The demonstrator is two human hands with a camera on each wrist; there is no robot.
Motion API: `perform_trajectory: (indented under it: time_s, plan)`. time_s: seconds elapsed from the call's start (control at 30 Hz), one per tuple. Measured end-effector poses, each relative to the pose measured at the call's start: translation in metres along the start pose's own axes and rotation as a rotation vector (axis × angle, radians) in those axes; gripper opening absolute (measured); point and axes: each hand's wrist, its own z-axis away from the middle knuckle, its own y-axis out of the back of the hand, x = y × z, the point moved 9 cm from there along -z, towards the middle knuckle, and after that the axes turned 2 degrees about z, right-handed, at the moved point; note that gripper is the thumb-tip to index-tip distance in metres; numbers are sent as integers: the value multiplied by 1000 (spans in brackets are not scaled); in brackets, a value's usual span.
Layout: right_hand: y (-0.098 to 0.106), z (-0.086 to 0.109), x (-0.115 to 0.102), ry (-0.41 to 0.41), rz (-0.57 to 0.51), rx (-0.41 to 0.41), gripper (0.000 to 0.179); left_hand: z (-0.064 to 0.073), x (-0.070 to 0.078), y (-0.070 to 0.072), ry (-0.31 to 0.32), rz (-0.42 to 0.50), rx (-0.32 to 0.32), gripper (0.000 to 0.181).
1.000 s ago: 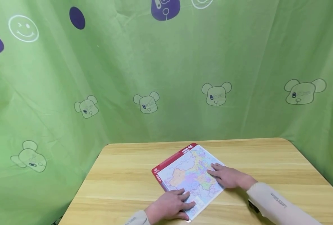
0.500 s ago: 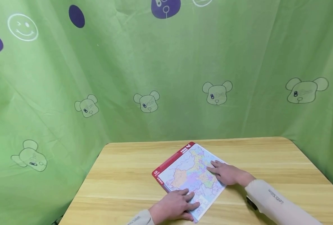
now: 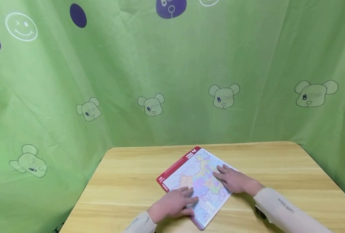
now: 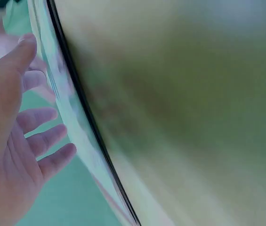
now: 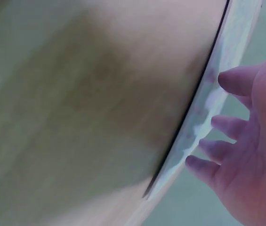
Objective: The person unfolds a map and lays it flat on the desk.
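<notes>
Spread loosely, grasping nothing, the left hand [image 3: 173,203] lies over the map [image 3: 202,186] at eight o'clock, the right hand [image 3: 237,181] at three. Mid-table [image 3: 125,181], its red strip [image 3: 176,164] faces roughly eleven; pastel regions; longer axis unclear.

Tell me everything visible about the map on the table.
The map is a thin, stiff-looking sheet with rounded corners, printed in pastel patches on pale blue and white. A red band with white lettering borders its far-left side; the wrist views show a dark edge. It appears to lie flat, turned diagonally, on the wooden table. The left hand and right hand are over it; fingertip contact is unclear.
</notes>
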Motion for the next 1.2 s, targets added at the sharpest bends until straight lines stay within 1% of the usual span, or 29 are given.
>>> perform_trajectory:
  time_s: [0.1,0.17,0.3,0.4,0.47,0.6,0.83,1.0,1.2]
  plan:
    - [0,3,-6,-16,-13,-14,42,5,-23,2,76,17,26,54]
    - [0,6,-11,-33,-37,-32,44,8,-36,3,110,15,46,53]
    - [1,14,-21,-53,-65,-48,48,15,-57,2,153,13,72,52]
    - [1,18,-27,-71,-82,-63,50,19,-70,0,186,24,72,53]
    - [1,21,-31,-68,-95,-75,52,21,-77,-1,198,26,77,54]
    - [-2,23,-35,-65,-109,-100,52,24,-85,-6,199,36,76,54]
    - [-8,25,-36,-62,-104,-117,50,27,-95,-17,229,90,21,55]
    - [-11,26,-37,-70,-107,-136,51,28,-97,-20,224,95,4,57]
    - [-11,27,-37,-75,-102,-142,51,27,-96,-17,207,67,5,59]
